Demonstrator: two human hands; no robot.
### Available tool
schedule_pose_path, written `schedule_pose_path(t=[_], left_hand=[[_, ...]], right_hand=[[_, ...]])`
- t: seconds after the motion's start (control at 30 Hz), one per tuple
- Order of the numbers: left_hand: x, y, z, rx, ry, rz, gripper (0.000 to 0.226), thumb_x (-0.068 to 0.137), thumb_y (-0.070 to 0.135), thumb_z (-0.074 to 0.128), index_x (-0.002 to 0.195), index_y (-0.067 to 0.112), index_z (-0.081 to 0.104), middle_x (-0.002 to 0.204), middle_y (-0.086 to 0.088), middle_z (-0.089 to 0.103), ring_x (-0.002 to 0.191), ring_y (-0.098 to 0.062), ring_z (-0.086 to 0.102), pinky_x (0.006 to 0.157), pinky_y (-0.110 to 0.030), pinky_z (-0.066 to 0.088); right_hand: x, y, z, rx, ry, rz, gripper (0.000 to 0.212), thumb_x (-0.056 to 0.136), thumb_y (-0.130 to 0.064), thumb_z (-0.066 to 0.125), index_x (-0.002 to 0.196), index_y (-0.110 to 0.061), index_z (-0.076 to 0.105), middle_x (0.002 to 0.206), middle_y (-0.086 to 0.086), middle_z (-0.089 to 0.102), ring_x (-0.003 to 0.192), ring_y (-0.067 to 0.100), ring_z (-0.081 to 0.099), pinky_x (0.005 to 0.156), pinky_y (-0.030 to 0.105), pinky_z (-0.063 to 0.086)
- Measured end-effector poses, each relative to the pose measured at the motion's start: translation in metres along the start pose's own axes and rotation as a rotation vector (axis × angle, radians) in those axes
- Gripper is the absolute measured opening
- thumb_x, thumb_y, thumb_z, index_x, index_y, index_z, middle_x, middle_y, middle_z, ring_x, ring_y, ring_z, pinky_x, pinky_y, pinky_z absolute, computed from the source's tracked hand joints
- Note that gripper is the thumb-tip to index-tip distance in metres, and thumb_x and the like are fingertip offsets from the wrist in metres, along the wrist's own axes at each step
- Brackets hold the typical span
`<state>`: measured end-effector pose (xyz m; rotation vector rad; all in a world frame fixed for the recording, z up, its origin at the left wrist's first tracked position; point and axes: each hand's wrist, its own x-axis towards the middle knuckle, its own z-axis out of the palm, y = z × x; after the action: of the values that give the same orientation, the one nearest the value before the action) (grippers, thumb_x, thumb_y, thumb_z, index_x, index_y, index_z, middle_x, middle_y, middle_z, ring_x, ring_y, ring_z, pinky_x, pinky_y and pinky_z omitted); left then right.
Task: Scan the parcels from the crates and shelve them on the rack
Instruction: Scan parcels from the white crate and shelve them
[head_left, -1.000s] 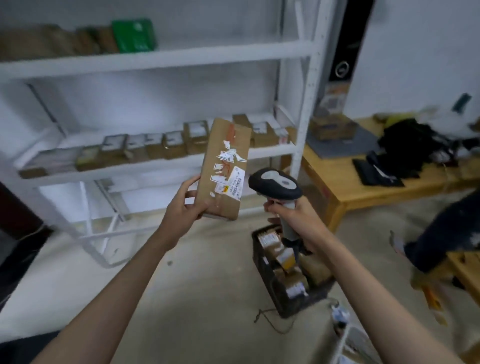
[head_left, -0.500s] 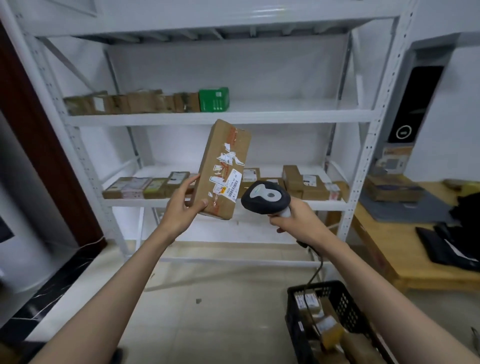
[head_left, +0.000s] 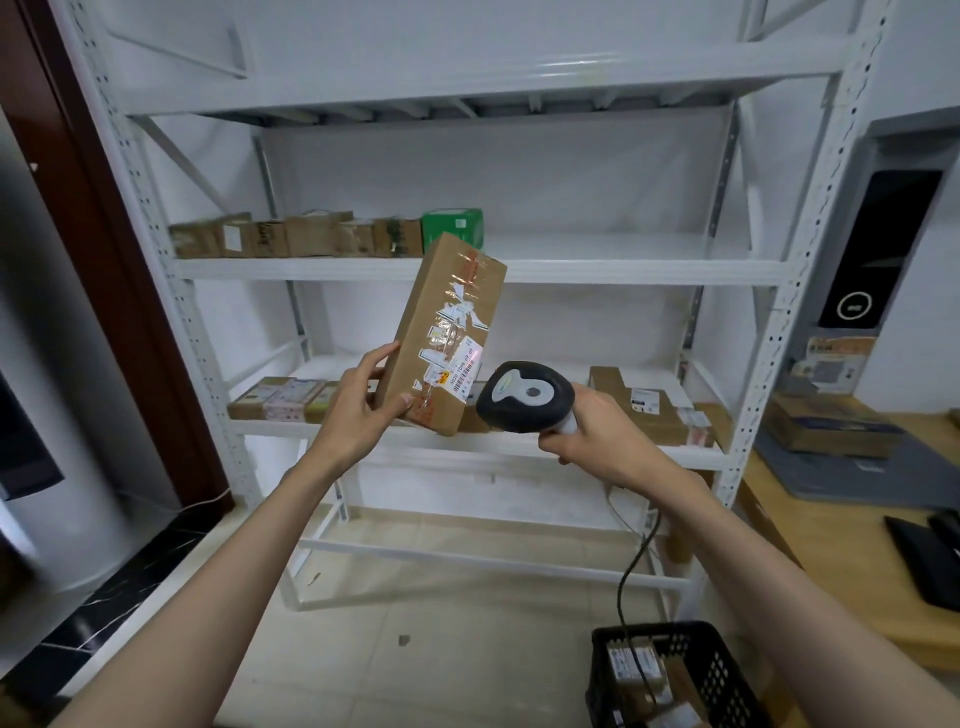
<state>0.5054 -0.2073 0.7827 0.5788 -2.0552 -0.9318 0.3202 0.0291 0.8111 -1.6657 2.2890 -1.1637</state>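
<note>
A white rack (head_left: 488, 270) fills the view, and its shelves already carry parcels: a row of brown boxes (head_left: 296, 236) ending in a green box (head_left: 452, 228) on the upper shelf, and more boxes (head_left: 280, 400) along the lower one, so part of the shelving looks done. In front of it, the left hand (head_left: 358, 410) grips the lower end of a long cardboard parcel (head_left: 441, 332), thumb across its front and fingers wrapped behind, holding it tilted in the air before the lower shelf. The parcel is plain brown card, criss-crossed with clear tape and torn label scraps, with a white barcode label (head_left: 462, 369) low on its face, turned toward the scanner. Just beside that label, the right hand (head_left: 597, 441) is curled round the handle of a black and grey scanner (head_left: 524, 397), its head aimed at the barcode; the scan seems to be underway, with shelving this parcel next. At lower right, a black crate (head_left: 727, 670) on the floor holds several more parcels awaiting the same treatment. A wooden counter (head_left: 852, 551) stands at far right.
</note>
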Motion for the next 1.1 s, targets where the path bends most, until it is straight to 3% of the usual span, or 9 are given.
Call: schedule_pose_path(t=[0.2, 0.3, 0.47, 0.53, 0.63, 0.73, 0.87, 1.0, 1.1], left_hand=[[0.017, 0.004, 0.013, 0.011, 0.018, 0.011, 0.062, 0.093, 0.023, 0.071, 0.146, 0.039, 0.043, 0.14, -0.005, 0.05, 0.131, -0.016, 0.049, 0.105, -0.049, 0.049], [0.024, 0.004, 0.022, -0.042, 0.026, -0.014, 0.061, 0.094, 0.022, 0.07, 0.145, 0.041, 0.043, 0.141, -0.004, 0.052, 0.13, -0.018, 0.05, 0.1, -0.05, 0.053], [0.048, 0.011, 0.048, -0.241, 0.01, -0.118, 0.059, 0.096, 0.023, 0.068, 0.144, 0.045, 0.041, 0.126, -0.001, 0.06, 0.107, -0.026, 0.066, 0.072, -0.025, 0.06], [0.068, 0.016, 0.059, -0.284, 0.0, -0.132, 0.059, 0.097, 0.021, 0.067, 0.145, 0.044, 0.04, 0.124, -0.001, 0.059, 0.106, -0.026, 0.066, 0.071, -0.025, 0.061], [0.104, 0.019, 0.076, -0.328, -0.025, -0.158, 0.059, 0.098, 0.022, 0.065, 0.146, 0.043, 0.038, 0.119, 0.001, 0.057, 0.108, -0.021, 0.065, 0.076, -0.03, 0.062], [0.144, 0.017, 0.092, -0.36, -0.047, -0.152, 0.056, 0.099, 0.025, 0.064, 0.144, 0.045, 0.037, 0.114, 0.007, 0.057, 0.104, -0.016, 0.064, 0.073, -0.027, 0.061], [0.206, 0.012, 0.11, -0.454, -0.072, -0.166, 0.052, 0.099, 0.024, 0.064, 0.141, 0.045, 0.04, 0.113, 0.003, 0.066, 0.098, -0.015, 0.069, 0.07, -0.026, 0.061], [0.274, 0.009, 0.118, -0.572, -0.054, -0.227, 0.042, 0.096, 0.026, 0.069, 0.13, 0.033, 0.046, 0.085, 0.01, 0.076, 0.079, -0.009, 0.076, 0.064, -0.028, 0.061], [0.324, 0.001, 0.121, -0.602, -0.043, -0.291, 0.035, 0.093, 0.031, 0.072, 0.118, 0.023, 0.048, 0.099, -0.003, 0.074, 0.074, -0.012, 0.076, 0.061, -0.029, 0.061]], right_hand=[[0.021, 0.015, -0.01, -0.011, -0.041, -0.023, 0.042, 0.084, -0.01, 0.071, 0.124, -0.014, 0.062, 0.113, 0.005, 0.064, 0.095, 0.022, 0.062, 0.085, 0.042, 0.058], [0.03, 0.025, -0.012, 0.056, -0.003, 0.002, 0.037, 0.085, -0.009, 0.073, 0.12, -0.012, 0.064, 0.107, 0.004, 0.067, 0.088, 0.021, 0.067, 0.076, 0.04, 0.062], [0.059, 0.045, -0.012, 0.376, 0.083, 0.102, 0.035, 0.09, -0.006, 0.069, 0.123, -0.015, 0.063, 0.108, 0.004, 0.07, 0.093, 0.02, 0.07, 0.071, 0.031, 0.064], [0.077, 0.052, -0.013, 0.469, 0.118, 0.13, 0.034, 0.09, -0.006, 0.069, 0.121, -0.02, 0.063, 0.112, 0.005, 0.071, 0.094, 0.018, 0.071, 0.069, 0.025, 0.061], [0.108, 0.061, -0.016, 0.613, 0.158, 0.159, 0.033, 0.093, -0.007, 0.069, 0.114, -0.03, 0.061, 0.121, 0.004, 0.069, 0.099, 0.019, 0.072, 0.075, 0.031, 0.063], [0.146, 0.069, -0.02, 0.744, 0.222, 0.203, 0.04, 0.093, -0.009, 0.07, 0.13, -0.016, 0.058, 0.126, 0.003, 0.068, 0.101, 0.017, 0.074, 0.085, 0.042, 0.063], [0.201, 0.075, -0.027, 0.861, 0.29, 0.191, 0.031, 0.094, -0.005, 0.067, 0.123, -0.011, 0.061, 0.124, 0.007, 0.07, 0.112, 0.023, 0.07, 0.088, 0.042, 0.062], [0.259, 0.079, -0.034, 0.867, 0.349, 0.153, 0.028, 0.096, -0.003, 0.062, 0.123, -0.012, 0.063, 0.122, 0.006, 0.073, 0.111, 0.021, 0.071, 0.089, 0.042, 0.062], [0.304, 0.085, -0.038, 0.871, 0.396, 0.157, 0.025, 0.096, -0.001, 0.061, 0.118, -0.012, 0.065, 0.122, 0.008, 0.073, 0.112, 0.024, 0.071, 0.09, 0.043, 0.061]])
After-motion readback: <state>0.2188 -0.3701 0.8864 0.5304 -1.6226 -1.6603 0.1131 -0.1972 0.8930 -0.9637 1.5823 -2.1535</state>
